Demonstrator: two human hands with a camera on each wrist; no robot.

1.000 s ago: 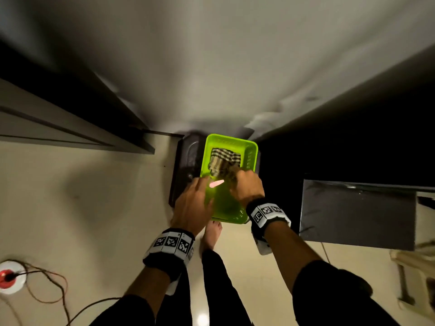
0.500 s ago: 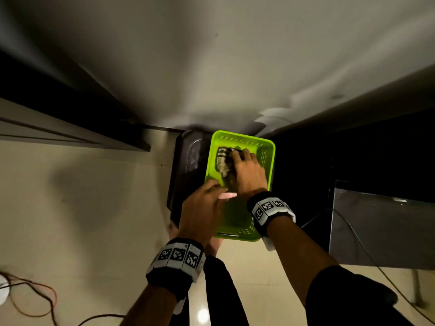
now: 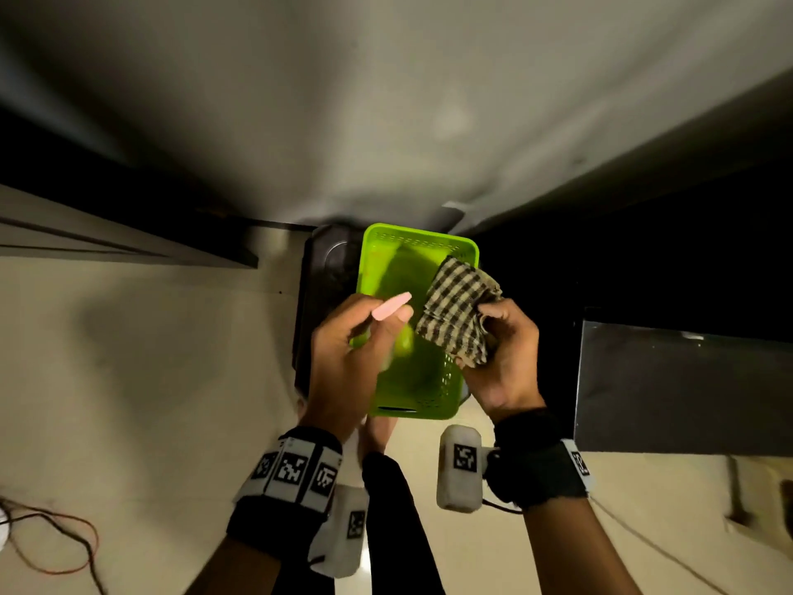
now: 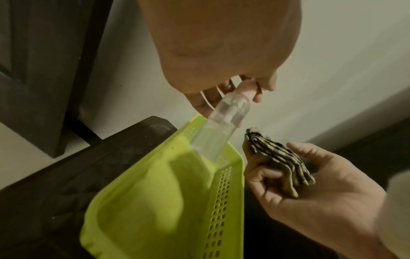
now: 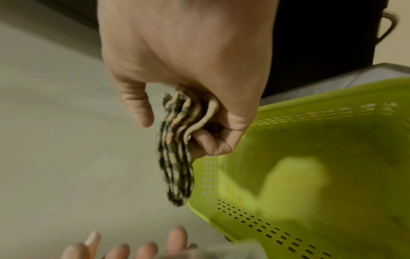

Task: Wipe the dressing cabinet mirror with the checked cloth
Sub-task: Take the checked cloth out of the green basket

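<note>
The folded checked cloth (image 3: 459, 319) is gripped by my right hand (image 3: 506, 350), just above the right edge of the green basket (image 3: 418, 234). In the right wrist view the cloth (image 5: 175, 157) hangs from the curled fingers (image 5: 210, 143) of that hand, beside the basket (image 5: 310, 157). My left hand (image 3: 356, 350) holds a clear bottle (image 4: 219, 128) by its pink top (image 3: 390, 307), over the basket's left side. In the left wrist view the cloth (image 4: 279, 157) lies in the right hand (image 4: 310, 184). No mirror is plainly in view.
The basket rests on a dark box (image 3: 326, 285) against a pale wall (image 3: 386, 100). A dark door (image 3: 107, 225) stands at the left and a grey panel (image 3: 686, 388) at the right. Cables (image 3: 51, 543) lie on the floor at lower left.
My right hand has lifted the checked cloth out of the basket and drawn it back to the right. The left hand has risen with the bottle. The basket now shows nothing inside.
</note>
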